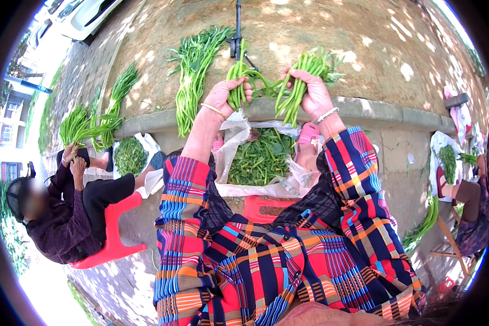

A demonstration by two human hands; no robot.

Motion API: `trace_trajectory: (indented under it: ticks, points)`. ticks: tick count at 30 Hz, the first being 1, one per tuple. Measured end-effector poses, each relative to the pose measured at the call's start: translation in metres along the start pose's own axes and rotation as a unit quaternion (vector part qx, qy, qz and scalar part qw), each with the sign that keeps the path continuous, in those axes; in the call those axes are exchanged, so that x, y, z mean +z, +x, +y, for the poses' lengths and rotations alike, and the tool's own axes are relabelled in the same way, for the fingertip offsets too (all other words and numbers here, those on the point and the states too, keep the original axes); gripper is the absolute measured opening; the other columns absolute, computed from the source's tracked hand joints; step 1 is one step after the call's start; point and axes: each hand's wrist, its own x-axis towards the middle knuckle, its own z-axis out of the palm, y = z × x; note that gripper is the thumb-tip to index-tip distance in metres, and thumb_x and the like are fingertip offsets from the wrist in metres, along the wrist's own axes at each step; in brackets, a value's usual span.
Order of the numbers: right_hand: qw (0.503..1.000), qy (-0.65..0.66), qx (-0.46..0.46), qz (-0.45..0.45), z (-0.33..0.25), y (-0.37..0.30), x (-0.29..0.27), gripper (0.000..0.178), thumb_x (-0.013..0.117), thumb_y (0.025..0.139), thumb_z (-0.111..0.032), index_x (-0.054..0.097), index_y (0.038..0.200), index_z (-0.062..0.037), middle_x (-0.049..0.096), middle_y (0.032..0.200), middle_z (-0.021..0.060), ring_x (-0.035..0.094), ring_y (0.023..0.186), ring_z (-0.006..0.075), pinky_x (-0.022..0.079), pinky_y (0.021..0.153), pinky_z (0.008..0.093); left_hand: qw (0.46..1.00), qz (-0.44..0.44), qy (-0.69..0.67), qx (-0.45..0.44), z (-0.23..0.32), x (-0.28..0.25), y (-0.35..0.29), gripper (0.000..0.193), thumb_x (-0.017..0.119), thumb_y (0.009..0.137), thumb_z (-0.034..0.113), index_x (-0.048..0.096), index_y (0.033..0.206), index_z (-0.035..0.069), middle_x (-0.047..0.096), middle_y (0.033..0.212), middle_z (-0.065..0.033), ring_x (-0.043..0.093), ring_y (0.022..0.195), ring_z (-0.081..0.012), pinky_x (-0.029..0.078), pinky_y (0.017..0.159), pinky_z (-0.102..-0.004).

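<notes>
My left hand (223, 96) is closed round a small bunch of green vegetable stems (237, 81), held upright. Further right, my right hand (314, 93) grips a thicker bunch of green vegetable stems (293, 100), tilted, its leafy ends pointing up and right. A few bent stems (265, 82) stretch between the two bunches. Below my hands, a white plastic sheet (234, 144) lies between my feet with a heap of cut green leaves (261, 157) on it. Just left of my left hand, a long pile of leafy stems (193, 87) rests across the kerb.
A black stand (237, 41) rises beyond my hands. The stone kerb (364, 110) runs crosswise before bare soil. At left, a person on a red stool (117, 233) handles stems beside more bundles (119, 92). Another person sits at right, near stems (421, 228) on the ground.
</notes>
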Motion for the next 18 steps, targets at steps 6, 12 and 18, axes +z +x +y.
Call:
trace_trajectory:
  ticks: [6,12,18]
  points:
    - [0.999,-0.034,0.041,-0.010,0.010,-0.003,0.008,0.020,0.058,0.076,-0.003,0.056,0.093,0.0067,0.060,0.089,0.0124,0.059,0.077,0.0186,0.048,0.064,0.0248,1.000,-0.013,0.003,-0.027,-0.014,0.019,-0.005,0.016,0.051,0.086,0.014,0.048,0.093,0.000,0.049,0.072,-0.0035,0.045,0.055,-0.0106,0.039,0.047,-0.0226]
    - [0.998,-0.037,0.046,-0.012,0.011,-0.004,0.011,0.019,0.059,0.075,-0.002,0.057,0.090,0.0087,0.061,0.084,0.0140,0.060,0.070,0.0184,0.049,0.060,0.0247,0.999,-0.019,-0.019,-0.036,-0.024,0.027,-0.005,0.018,0.057,0.084,0.019,0.048,0.089,0.005,0.041,0.062,0.0024,0.037,0.048,-0.0071,0.033,0.042,-0.0210]
    - [0.998,-0.039,0.051,-0.020,0.010,-0.004,0.009,0.018,0.060,0.073,-0.001,0.059,0.087,0.0103,0.062,0.078,0.0161,0.059,0.062,0.0173,0.049,0.058,0.0238,0.996,-0.036,0.069,-0.040,-0.031,0.034,-0.008,0.021,0.060,0.081,0.018,0.055,0.099,0.007,0.048,0.063,0.0016,0.048,0.053,-0.0104,0.041,0.047,-0.0249]
